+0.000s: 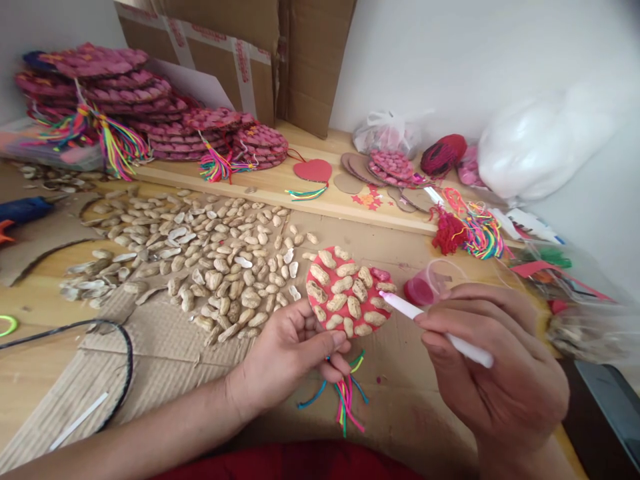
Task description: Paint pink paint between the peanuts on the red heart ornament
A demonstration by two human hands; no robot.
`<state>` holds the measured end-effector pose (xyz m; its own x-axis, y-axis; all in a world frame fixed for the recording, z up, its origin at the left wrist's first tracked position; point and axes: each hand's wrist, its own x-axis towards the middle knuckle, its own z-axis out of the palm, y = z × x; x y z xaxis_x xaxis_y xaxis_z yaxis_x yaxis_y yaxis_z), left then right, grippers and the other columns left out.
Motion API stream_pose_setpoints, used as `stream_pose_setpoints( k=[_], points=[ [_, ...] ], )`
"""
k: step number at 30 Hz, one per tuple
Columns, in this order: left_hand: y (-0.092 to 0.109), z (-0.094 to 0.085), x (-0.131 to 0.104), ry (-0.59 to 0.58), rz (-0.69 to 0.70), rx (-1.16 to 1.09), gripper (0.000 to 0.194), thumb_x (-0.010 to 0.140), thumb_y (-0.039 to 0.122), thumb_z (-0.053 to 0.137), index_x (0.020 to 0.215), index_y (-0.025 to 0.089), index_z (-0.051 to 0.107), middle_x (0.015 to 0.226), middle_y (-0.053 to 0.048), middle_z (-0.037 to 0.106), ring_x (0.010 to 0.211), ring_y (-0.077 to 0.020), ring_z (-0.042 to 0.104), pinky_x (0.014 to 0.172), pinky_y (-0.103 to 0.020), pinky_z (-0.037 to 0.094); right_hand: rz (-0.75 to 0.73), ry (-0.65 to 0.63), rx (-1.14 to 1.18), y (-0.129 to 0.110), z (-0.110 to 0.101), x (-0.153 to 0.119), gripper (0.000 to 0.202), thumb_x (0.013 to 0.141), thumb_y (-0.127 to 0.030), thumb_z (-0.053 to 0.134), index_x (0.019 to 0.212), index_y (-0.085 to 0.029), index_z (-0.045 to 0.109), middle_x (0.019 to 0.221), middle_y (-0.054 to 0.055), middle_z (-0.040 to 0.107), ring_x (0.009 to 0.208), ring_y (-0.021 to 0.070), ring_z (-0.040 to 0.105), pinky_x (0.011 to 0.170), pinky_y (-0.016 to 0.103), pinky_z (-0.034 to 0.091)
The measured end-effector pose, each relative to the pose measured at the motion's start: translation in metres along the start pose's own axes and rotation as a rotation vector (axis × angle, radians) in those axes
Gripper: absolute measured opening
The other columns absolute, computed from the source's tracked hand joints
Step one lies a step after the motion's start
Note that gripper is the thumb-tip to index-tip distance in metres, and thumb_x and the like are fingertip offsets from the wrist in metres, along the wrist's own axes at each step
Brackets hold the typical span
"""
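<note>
My left hand (295, 353) pinches the lower edge of a red heart-shaped piece (327, 275) covered with peanut shells. Colourful cords (345, 403) hang below it. My right hand (493, 360) holds a white pen-like brush (435, 327), its pink tip at the piece's right side, touching or very near a peanut shell. One shell at the upper right (381, 274) is painted pink; the others are plain tan. Just behind the brush is a small clear cup (420, 288) of pink paint, partly hidden by my right fingers.
Many loose peanuts (235, 267) lie on cardboard at the left. Stacks of pink pieces with tassels (120, 87) stand at the back left. A red heart (313, 170), tassels (470, 227) and a white bag (535, 147) lie farther back. A black cable (131, 353) curves at the left.
</note>
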<state>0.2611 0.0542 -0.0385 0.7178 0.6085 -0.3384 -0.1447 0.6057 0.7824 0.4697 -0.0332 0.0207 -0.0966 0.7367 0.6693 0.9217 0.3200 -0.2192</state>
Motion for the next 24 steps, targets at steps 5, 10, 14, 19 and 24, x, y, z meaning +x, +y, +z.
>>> stream_pose_setpoints(
  k=[5,10,14,19,24],
  points=[
    [0.0008,0.0008,-0.0004,0.012,-0.005,-0.005,0.019,0.085,0.024,0.078,0.093,0.014,0.064,0.076,0.000,0.073,0.059,-0.0119,0.074,0.052,-0.016,0.060,0.010,0.034,-0.044,0.0005,-0.0022,0.0012,0.008,0.083,-0.011,0.070,0.087,-0.017,0.066,0.076,0.003,0.068,0.089,0.0223,0.062,0.085,0.044,0.045],
    [0.0001,-0.0002,-0.0006,0.010,-0.004,0.003,0.020,0.085,0.025,0.078,0.094,0.014,0.065,0.076,-0.001,0.074,0.059,-0.0121,0.074,0.052,-0.016,0.060,0.015,0.051,-0.004,-0.0001,-0.0024,0.0012,0.009,0.082,-0.012,0.070,0.087,-0.018,0.066,0.076,0.003,0.067,0.088,0.0226,0.062,0.085,0.044,0.046],
    [-0.0003,-0.0009,-0.0005,0.010,-0.001,0.009,0.021,0.084,0.026,0.079,0.095,0.014,0.065,0.077,-0.001,0.074,0.059,-0.0119,0.074,0.052,-0.016,0.060,0.018,0.015,-0.030,0.0015,-0.0010,0.0009,0.007,0.084,-0.014,0.069,0.089,-0.019,0.066,0.077,0.003,0.070,0.089,0.0227,0.062,0.087,0.044,0.045],
    [-0.0008,-0.0004,-0.0004,0.020,-0.008,-0.001,0.023,0.082,0.027,0.081,0.093,0.014,0.065,0.075,-0.001,0.074,0.058,-0.0117,0.073,0.051,-0.016,0.060,0.039,0.073,-0.038,0.0035,-0.0019,0.0016,0.007,0.084,-0.012,0.069,0.087,-0.018,0.066,0.076,0.003,0.068,0.088,0.0214,0.061,0.086,0.043,0.045],
    [-0.0014,-0.0006,-0.0001,0.023,-0.024,0.000,0.026,0.080,0.029,0.083,0.090,0.013,0.065,0.075,-0.001,0.074,0.058,-0.0122,0.074,0.052,-0.017,0.060,0.032,0.072,-0.041,0.0039,-0.0022,0.0014,0.009,0.084,-0.012,0.070,0.090,-0.018,0.067,0.078,0.003,0.069,0.089,0.0210,0.062,0.087,0.043,0.045]
  ],
)
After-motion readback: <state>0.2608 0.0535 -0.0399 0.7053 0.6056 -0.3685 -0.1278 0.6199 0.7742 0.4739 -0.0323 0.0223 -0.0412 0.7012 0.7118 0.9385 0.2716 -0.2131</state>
